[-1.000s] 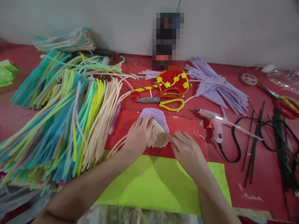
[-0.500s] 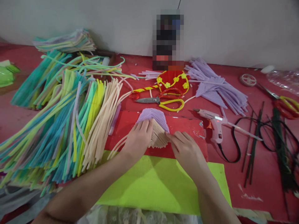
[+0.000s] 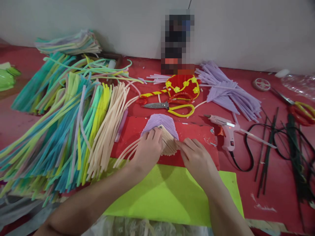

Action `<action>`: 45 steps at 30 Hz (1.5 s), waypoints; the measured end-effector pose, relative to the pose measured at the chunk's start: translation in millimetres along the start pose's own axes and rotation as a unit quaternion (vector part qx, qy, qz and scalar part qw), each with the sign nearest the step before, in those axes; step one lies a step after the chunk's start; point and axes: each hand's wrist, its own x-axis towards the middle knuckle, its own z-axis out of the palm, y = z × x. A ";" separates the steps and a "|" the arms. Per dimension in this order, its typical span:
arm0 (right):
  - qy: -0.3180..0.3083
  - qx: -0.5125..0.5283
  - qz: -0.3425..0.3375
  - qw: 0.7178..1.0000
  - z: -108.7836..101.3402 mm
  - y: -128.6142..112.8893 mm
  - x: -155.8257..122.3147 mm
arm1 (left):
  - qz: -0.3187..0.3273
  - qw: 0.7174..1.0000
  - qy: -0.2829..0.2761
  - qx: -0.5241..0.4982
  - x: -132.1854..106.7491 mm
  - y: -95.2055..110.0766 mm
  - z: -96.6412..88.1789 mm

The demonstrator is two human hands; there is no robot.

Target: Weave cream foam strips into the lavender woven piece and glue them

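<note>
On a red board point(image 3: 209, 152) lies a ribbed leaf-shaped piece of pipe cleaners point(image 3: 163, 122), lilac at the top and cream at the bottom, with a ridge down its middle. My left hand point(image 3: 150, 147) is closed over its left half, fingers bent and together near the ridge, hiding much of that side. Loose cream pipe cleaner ends point(image 3: 128, 149) stick out left from under this hand. At the right edge, my right hand point(image 3: 194, 154) pinches the piece between its fingertips. A yellow-green sheet point(image 3: 169, 193) lies beneath both forearms.
Bundles of coloured pipe cleaners point(image 3: 71, 131) fill the left side; lilac ones point(image 3: 228, 91) lie back right. Scissors point(image 3: 169, 106) and a red-yellow fan point(image 3: 182, 83) are beyond the board. To the right are a glue gun point(image 3: 227, 131) with a cord, dark wires point(image 3: 268, 157) and more scissors point(image 3: 295, 105).
My left hand has shifted slightly down and its fingers have curled in more, uncovering some lilac on the left. My right hand has stayed at the right edge.
</note>
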 end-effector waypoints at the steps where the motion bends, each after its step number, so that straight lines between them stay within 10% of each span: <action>1: 0.001 0.001 0.000 1.000 0.1 0.0 0.1 | -0.001 1.000 0.001 -0.002 -0.1 0.3 -0.3; 45: 0.025 0.004 0.039 0.999 -0.1 -11.3 -0.8 | -0.070 0.997 0.031 -0.013 5.6 14.7 13.4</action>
